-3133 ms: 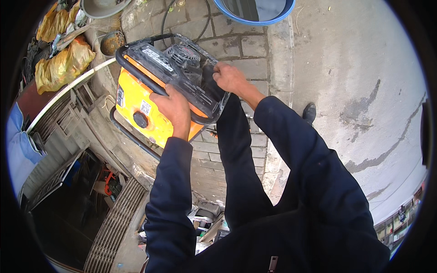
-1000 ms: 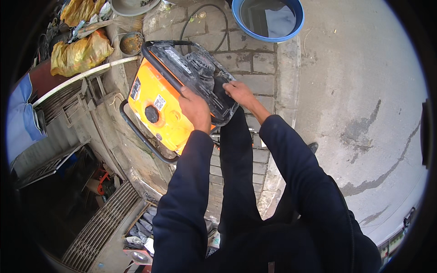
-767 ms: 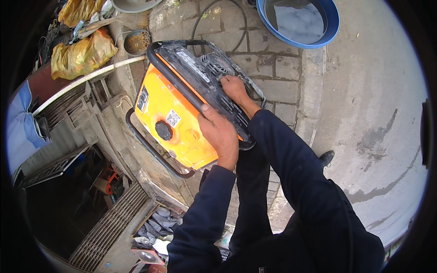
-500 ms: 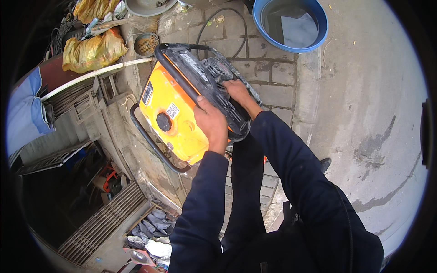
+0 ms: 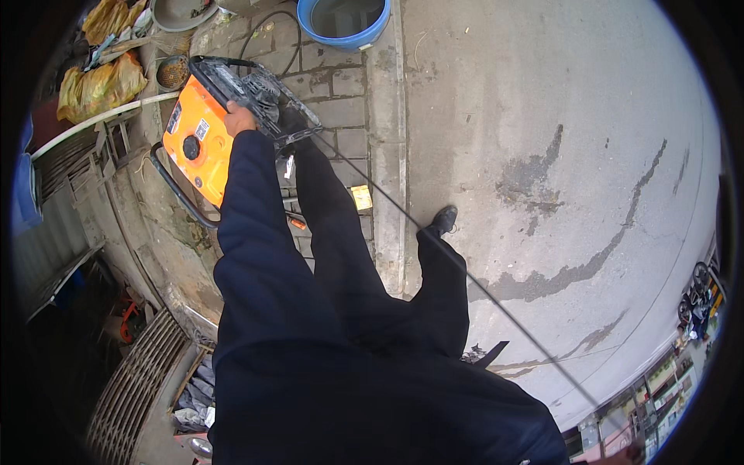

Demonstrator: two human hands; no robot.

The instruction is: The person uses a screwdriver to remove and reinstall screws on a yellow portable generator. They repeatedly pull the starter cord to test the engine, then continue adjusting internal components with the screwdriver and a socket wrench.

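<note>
An orange portable generator (image 5: 203,153) with a black tubular frame and a black fuel cap (image 5: 191,147) stands on the paving at upper left. My left hand (image 5: 239,118) is closed round the top bar of its frame. From the engine side a starter cord (image 5: 465,271) stretches taut across the view to the lower right. At the cord's far end my right hand (image 5: 625,456) is only partly in view, dark and blurred at the rim; its grip handle cannot be made out. One of my legs reaches up to the generator's engine side, the foot hard to make out.
A blue tub of water (image 5: 341,44) stands beyond the generator, with a black hose (image 5: 260,35) beside it. Yellow bags (image 5: 101,89) and a sieve (image 5: 172,74) lie at far left. A small yellow box (image 5: 361,197) rests on the bricks near my leg. Metal grating (image 5: 136,380) runs along lower left.
My right hand has swung from the generator's engine side out to the lower right, drawing the cord out long. My left hand stays on the frame, and the view has shifted right.
</note>
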